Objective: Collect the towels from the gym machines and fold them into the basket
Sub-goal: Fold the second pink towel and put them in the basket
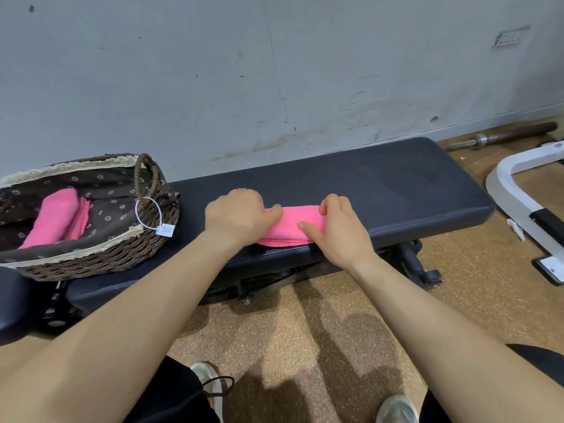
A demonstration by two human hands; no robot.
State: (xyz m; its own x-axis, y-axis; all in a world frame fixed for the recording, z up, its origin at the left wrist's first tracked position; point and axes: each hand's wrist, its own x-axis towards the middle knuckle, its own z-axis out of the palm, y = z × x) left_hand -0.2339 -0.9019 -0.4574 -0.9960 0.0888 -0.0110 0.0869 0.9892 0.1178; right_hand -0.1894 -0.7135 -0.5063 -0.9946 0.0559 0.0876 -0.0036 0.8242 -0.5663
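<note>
A pink towel [290, 225], folded into a narrow strip, lies on the near edge of a black padded gym bench [381, 184]. My left hand [241, 216] grips its left end with curled fingers. My right hand [335, 227] grips its right end, thumb on the top of the towel and fingers curled over the far edge. At the left end of the bench stands a brown wicker basket [100, 254] with a flowered brown lining. Two folded pink towels [58, 218] lie inside it, side by side.
A grey scuffed wall runs directly behind the bench. A barbell [500, 137] lies on the floor at the far right by the wall. A white machine frame [518, 193] stands to the right of the bench. My feet are on the speckled floor below.
</note>
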